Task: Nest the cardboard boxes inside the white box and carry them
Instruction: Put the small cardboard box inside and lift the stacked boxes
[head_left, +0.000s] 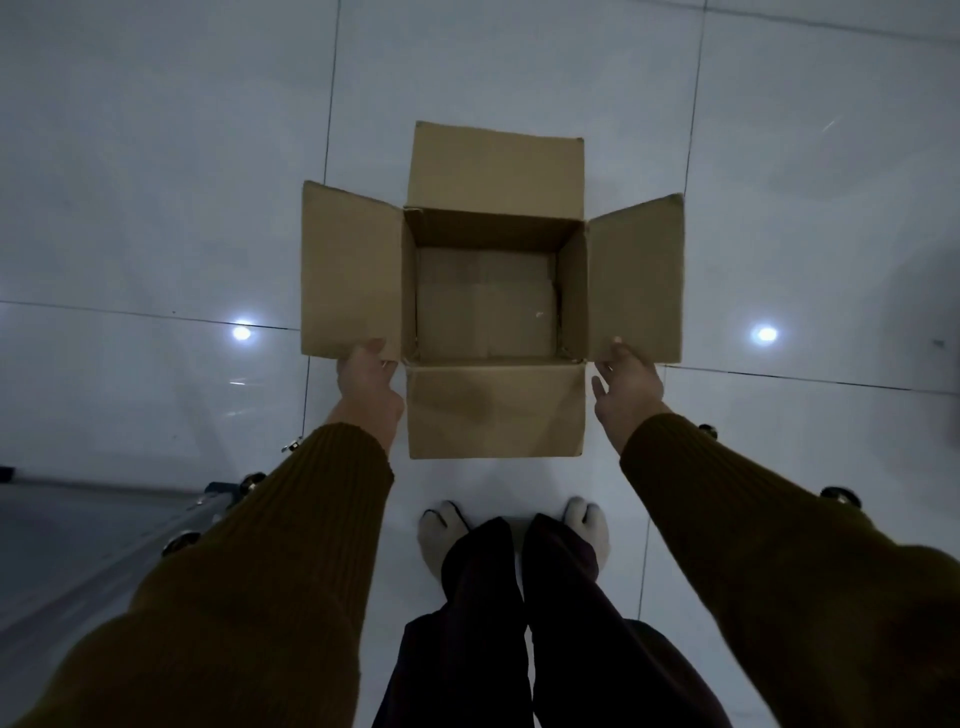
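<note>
Cardboard box (493, 291) between hands; left grip (366, 376) seemingly pinching flap; right grip (626, 379) open

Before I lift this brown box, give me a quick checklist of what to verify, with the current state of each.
1. All four flaps of the cardboard box folded out: ok.
2. Box interior free of loose items: ok, only the bottom panels show.
3. Left hand on the box: ok, at the near corner of the left flap.
4. Right hand on the box: ok, fingertips at the near corner of the right flap; a firm grip, cannot tell.
5. Hold on the box walls rather than the flaps: not ok.
6. White box in sight as the destination: not ok, none in view.
</note>
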